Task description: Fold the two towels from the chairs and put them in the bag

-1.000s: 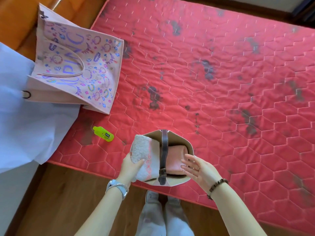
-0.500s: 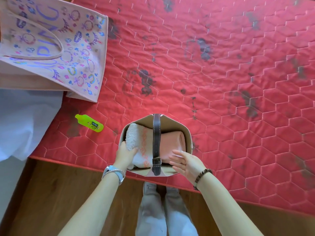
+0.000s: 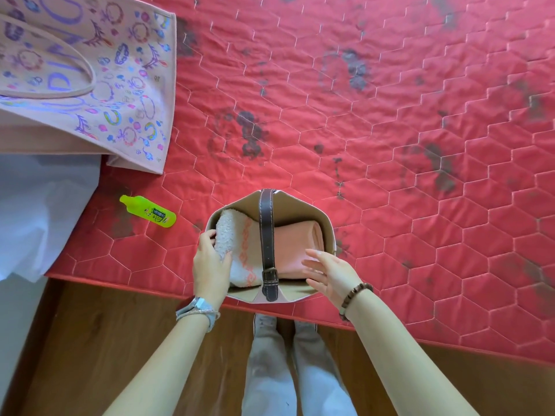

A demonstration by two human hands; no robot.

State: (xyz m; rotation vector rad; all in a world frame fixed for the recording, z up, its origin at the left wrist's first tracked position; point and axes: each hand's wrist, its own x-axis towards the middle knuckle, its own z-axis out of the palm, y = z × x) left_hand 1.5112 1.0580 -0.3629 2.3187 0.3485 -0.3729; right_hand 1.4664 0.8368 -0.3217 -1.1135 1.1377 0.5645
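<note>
A beige bag point(image 3: 303, 202) with a dark brown buckled strap point(image 3: 267, 241) stands open at the near edge of the red mattress. Inside it lie two folded towels side by side: a white fluffy towel with orange lettering point(image 3: 237, 250) on the left and a pink towel point(image 3: 297, 247) on the right. My left hand point(image 3: 210, 262) reaches into the bag's left side and grips the white towel. My right hand point(image 3: 330, 273) hovers over the bag's near right rim, fingers spread, holding nothing.
A red quilted mattress point(image 3: 390, 130) with dark stains fills the view. A pink patterned tote bag point(image 3: 90, 73) lies at the far left, a small neon green bottle point(image 3: 148, 211) near it. White cloth point(image 3: 39, 205) hangs off the left side. Wooden floor and my legs below.
The white towel has gone deeper into the bag, pushed down by my left hand. My right hand has stayed by the bag's near right rim. The camera has moved closer.
</note>
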